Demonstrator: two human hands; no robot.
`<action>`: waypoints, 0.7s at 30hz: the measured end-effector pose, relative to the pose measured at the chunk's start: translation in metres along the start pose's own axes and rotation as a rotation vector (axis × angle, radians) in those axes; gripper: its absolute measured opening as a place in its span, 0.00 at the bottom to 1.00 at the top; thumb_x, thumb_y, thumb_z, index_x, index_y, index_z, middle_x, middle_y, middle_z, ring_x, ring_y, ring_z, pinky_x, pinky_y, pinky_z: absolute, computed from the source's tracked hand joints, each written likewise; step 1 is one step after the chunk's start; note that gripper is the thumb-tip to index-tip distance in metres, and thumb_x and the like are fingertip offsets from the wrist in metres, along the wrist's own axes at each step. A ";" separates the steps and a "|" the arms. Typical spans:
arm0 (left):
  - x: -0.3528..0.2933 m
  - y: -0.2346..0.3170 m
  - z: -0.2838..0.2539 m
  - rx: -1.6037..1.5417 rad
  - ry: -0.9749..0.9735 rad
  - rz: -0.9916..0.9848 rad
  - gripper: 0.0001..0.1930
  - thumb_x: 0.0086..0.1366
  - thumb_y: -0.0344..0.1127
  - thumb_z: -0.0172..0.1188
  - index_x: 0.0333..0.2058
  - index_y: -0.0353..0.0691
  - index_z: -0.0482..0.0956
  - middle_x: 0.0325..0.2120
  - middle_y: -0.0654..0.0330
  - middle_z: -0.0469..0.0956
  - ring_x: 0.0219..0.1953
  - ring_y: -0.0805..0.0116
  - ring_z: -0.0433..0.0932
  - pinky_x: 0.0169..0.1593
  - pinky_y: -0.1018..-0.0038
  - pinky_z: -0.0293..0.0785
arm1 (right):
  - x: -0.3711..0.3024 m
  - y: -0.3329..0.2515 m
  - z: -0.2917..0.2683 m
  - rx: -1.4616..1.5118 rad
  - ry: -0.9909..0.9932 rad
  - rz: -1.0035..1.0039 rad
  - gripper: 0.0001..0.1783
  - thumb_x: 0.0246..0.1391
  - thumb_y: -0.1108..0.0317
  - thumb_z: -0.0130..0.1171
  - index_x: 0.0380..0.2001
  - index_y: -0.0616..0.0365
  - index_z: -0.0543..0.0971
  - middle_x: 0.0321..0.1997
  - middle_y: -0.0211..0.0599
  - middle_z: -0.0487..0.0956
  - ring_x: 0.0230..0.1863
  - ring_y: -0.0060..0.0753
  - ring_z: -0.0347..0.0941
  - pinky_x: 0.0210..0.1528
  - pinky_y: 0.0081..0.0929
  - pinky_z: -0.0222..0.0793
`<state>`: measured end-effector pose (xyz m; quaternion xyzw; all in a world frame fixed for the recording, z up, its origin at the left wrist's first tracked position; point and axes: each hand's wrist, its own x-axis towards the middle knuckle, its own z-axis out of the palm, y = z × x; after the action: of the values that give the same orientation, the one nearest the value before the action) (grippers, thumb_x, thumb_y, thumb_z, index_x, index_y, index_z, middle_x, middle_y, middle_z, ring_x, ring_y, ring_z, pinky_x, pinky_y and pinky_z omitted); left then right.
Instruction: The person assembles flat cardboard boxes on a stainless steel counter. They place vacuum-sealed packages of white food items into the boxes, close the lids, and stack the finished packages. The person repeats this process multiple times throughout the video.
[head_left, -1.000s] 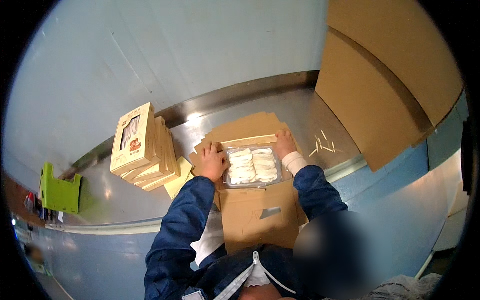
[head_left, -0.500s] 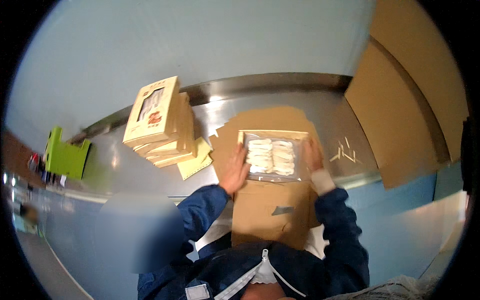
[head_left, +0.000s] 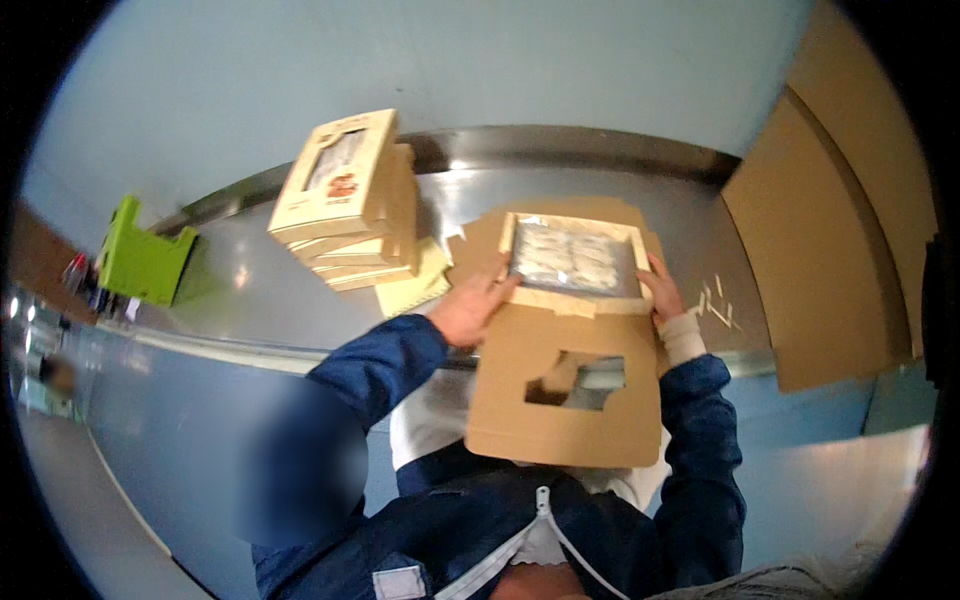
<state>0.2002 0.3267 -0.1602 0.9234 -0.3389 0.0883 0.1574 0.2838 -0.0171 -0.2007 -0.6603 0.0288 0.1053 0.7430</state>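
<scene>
A cream window box [head_left: 640,245] stands open in front of me on a flat piece of brown cardboard. Inside it lie two columns of pale, elongated pieces under clear film [head_left: 568,255]; their exact kind cannot be made out. Its lid [head_left: 500,410] hangs toward my body, brown inner face up, with a cut-out window. My left hand [head_left: 472,303] presses its fingers against the box's left side near the front corner. At the right side, my right hand [head_left: 664,290] grips the wall with bent fingers. The box sits between both hands.
Several similar boxes [head_left: 345,190] are stacked at the left, beside yellow paper sheets [head_left: 425,285]. A green plastic holder [head_left: 150,255] stands farther left on the metal table [head_left: 240,270]. Small pale sticks [head_left: 720,305] lie at the right, near large cardboard sheets [head_left: 810,250].
The whole view has shifted somewhat. The lid's window shows larger, and the box's front wall has come into sight. My right hand's fingers have bent around the box's right edge.
</scene>
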 end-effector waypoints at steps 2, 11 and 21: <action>-0.003 0.002 -0.009 0.034 -0.061 0.008 0.29 0.57 0.37 0.55 0.56 0.36 0.59 0.59 0.37 0.51 0.55 0.41 0.61 0.58 0.62 0.60 | -0.017 -0.007 0.008 -0.315 0.012 -0.057 0.28 0.54 0.66 0.50 0.58 0.63 0.60 0.53 0.45 0.69 0.53 0.36 0.65 0.54 0.28 0.61; -0.053 0.043 0.009 0.147 -0.119 0.228 0.26 0.50 0.34 0.53 0.50 0.33 0.68 0.54 0.38 0.62 0.56 0.44 0.64 0.50 0.64 0.71 | -0.134 0.009 -0.034 -1.352 -0.316 -0.756 0.23 0.54 0.67 0.49 0.53 0.64 0.66 0.58 0.54 0.63 0.60 0.51 0.58 0.62 0.37 0.54; 0.043 -0.002 0.019 -0.236 -0.023 -0.439 0.37 0.56 0.41 0.60 0.61 0.40 0.52 0.61 0.40 0.45 0.62 0.40 0.50 0.60 0.59 0.55 | -0.051 -0.008 -0.005 -1.261 -0.049 -0.611 0.39 0.47 0.50 0.58 0.55 0.65 0.62 0.60 0.57 0.59 0.63 0.55 0.51 0.64 0.44 0.47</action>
<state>0.2348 0.2957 -0.1663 0.9511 -0.1398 0.0011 0.2755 0.2360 -0.0286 -0.1841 -0.9413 -0.2414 -0.0967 0.2152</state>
